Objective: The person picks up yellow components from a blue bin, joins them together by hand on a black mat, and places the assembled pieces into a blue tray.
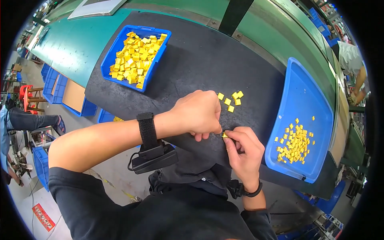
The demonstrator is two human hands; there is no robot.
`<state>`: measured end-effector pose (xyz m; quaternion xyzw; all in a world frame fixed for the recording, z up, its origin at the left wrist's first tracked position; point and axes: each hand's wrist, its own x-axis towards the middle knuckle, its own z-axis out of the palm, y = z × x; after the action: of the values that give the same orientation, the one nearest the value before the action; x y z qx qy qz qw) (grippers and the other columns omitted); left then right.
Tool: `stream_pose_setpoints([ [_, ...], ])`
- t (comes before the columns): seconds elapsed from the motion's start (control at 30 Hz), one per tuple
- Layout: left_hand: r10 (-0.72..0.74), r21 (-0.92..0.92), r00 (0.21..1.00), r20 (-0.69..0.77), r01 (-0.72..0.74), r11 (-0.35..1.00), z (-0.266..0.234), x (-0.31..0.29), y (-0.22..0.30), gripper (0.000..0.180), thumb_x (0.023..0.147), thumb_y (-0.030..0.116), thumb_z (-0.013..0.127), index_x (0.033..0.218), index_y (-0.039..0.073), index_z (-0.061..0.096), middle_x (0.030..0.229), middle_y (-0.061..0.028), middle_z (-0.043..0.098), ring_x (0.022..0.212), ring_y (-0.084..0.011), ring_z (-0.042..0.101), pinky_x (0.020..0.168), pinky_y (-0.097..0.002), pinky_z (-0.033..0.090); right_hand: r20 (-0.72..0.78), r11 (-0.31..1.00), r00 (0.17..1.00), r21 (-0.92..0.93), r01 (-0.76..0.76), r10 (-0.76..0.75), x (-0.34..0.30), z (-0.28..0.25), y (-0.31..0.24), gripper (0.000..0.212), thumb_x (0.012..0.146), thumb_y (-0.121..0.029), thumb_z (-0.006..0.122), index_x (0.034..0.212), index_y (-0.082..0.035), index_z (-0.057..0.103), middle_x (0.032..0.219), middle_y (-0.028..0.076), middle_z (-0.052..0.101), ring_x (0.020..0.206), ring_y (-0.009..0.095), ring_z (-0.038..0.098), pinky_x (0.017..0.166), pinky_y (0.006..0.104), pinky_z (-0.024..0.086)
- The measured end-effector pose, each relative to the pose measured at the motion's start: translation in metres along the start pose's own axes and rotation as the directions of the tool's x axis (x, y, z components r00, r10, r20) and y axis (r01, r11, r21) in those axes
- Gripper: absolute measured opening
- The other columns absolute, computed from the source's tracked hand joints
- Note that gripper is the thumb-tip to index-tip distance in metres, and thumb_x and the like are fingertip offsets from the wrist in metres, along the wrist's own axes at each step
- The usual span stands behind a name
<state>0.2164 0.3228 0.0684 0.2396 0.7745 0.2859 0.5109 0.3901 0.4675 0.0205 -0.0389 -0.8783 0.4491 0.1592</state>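
Note:
My right hand (245, 151) pinches a small yellow block (225, 135) between thumb and forefinger, just above the dark mat. Against it comes my left hand (198, 112), curled closed with its fingertips right beside the block; whatever those fingers grip is too small to make out. Beyond my hands lies a loose group of several yellow blocks (227, 101) on the black mat (192, 52). A deep blue bin (149, 82) at the far left is heaped with similar yellow blocks. To the right, a shallow blue tray (300, 88) has many smaller-looking yellow pieces (295, 144) gathered at its near end.
A green rail (272, 36) with a dark upright post (236, 16) runs along the bench's far side. Blue crates (74, 90) and a red stool (29, 96) stand on the floor at left. Other people are at the left edge and the far right.

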Motion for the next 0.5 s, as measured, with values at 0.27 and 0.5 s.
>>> stream_pose_setpoints([
  [0.27, -0.039, 0.073, 0.998, -0.056, 0.043, 0.996, 0.002, -0.002, 0.010, 0.023, 0.088, 0.013, 0.085, 0.075, -0.001, 0.073, 0.068, -0.0102, 0.077, 0.060, -0.0168, 0.077, 0.061, -0.0310, 0.060, 0.002, 0.999, 1.000, -0.015, 0.031, -0.031, 0.002, 0.000, -0.001, 0.019, 0.086, 0.011, 0.081, 0.102, 0.003, 0.076, 0.095, 0.007, 0.069, 0.065, 0.010, 0.055, 0.058, 0.0243, 0.044],
  [0.5, -0.054, 0.100, 0.997, -0.050, 0.059, 0.993, 0.001, 0.001, 0.014, 0.024, 0.087, 0.014, 0.086, 0.075, -0.002, 0.073, 0.068, -0.0118, 0.077, 0.063, -0.0185, 0.078, 0.063, -0.0323, 0.062, -0.001, 0.999, 0.999, -0.028, 0.045, -0.046, 0.000, 0.000, 0.002, 0.019, 0.085, 0.011, 0.081, 0.101, 0.003, 0.076, 0.095, 0.008, 0.069, 0.064, 0.013, 0.057, 0.058, 0.0258, 0.047],
])
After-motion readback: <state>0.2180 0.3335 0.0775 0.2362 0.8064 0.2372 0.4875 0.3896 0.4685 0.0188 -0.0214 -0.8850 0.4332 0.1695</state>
